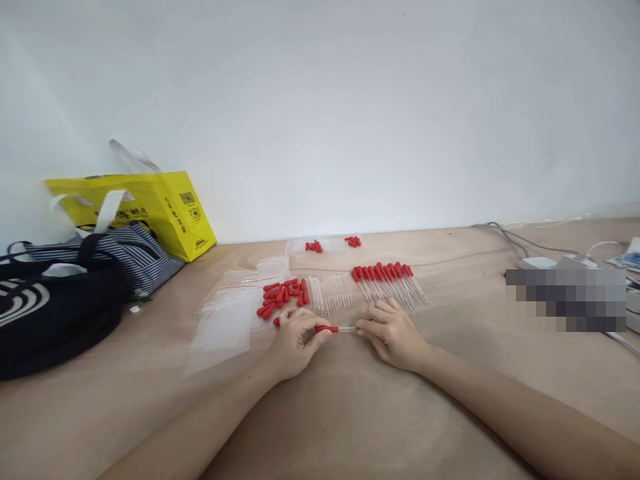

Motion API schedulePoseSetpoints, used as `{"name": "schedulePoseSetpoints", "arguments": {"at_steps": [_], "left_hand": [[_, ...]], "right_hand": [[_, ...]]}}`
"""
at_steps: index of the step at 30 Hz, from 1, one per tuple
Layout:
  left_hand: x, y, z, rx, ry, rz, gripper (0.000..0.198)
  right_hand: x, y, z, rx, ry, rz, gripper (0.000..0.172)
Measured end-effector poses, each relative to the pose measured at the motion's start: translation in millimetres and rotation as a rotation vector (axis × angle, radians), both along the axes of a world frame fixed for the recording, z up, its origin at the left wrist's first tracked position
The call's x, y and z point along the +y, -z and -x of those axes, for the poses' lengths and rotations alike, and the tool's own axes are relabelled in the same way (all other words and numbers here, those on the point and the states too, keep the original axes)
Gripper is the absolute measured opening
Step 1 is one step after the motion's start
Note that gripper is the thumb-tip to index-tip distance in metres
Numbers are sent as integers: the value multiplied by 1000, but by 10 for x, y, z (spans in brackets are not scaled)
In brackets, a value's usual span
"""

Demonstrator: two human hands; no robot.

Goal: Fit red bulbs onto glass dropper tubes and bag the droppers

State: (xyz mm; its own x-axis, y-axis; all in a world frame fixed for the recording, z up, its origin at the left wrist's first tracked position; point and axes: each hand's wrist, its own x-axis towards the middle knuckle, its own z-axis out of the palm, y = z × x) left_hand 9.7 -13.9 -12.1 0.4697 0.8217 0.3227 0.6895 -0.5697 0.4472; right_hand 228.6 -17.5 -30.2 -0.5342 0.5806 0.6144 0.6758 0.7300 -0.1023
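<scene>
We have the red bulb pinched in our left hand, fingers closed on it; our right hand pinches the far end of the clear tube. Both sit between the hands, low over the tabletop, in one line, long axis left-right. Tube lies right of the bulb, meeting its narrow neck; we can't tell insertion depth. Bulb: opaque red, mostly behind our left fingers. Tube: thin, straight, see-through.
</scene>
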Motion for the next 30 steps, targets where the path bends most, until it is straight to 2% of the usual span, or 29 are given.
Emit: {"name": "schedulePoseSetpoints", "arguments": {"at_steps": [3, 6, 9, 12, 16, 24, 30], "left_hand": [[9, 0, 16, 6, -89, -81, 29], [48, -4, 42, 16, -250, -240, 44], [108, -5, 96, 60, -397, -353, 32], [161, -2, 175, 125, -488, -392, 23], [198, 3, 278, 216, -548, -393, 18], [197, -8, 327, 326, -501, -418, 16], [200, -19, 325, 342, -495, -409, 15]], "right_hand": [[7, 6, 22, 44, 105, 45, 20], [106, -9, 52, 105, 352, 136, 21], [282, -50, 110, 132, 602, 242, 23], [450, -91, 197, 96, 736, 316, 25], [576, -109, 308, 37, 792, 360, 28], [647, -117, 394, -29, 774, 397, 22], [681, -200, 459, -28, 769, 421, 24]]}}
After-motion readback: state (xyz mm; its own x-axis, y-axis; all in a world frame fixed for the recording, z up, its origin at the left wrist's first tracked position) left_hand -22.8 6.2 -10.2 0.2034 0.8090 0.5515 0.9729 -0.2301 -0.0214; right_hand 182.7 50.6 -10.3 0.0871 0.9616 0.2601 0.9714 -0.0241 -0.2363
